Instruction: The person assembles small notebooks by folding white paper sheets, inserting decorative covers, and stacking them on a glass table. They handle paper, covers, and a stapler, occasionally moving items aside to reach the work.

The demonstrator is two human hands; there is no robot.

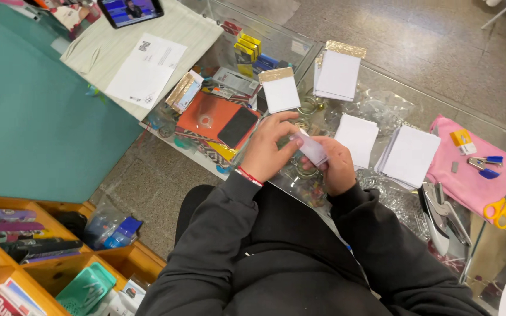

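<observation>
Both my left hand (266,153) and right hand (336,165) pinch a small white paper stack (311,148); a loose grip could fan its sheets.

Phone (131,10) cut off (top edge), small pad (310,149) half hidden by hands

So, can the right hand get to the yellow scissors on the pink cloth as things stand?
Probably yes: the scissors lie uncovered on that side, with nothing between. But the right hand now holds a small paper stack with the left hand.
</observation>
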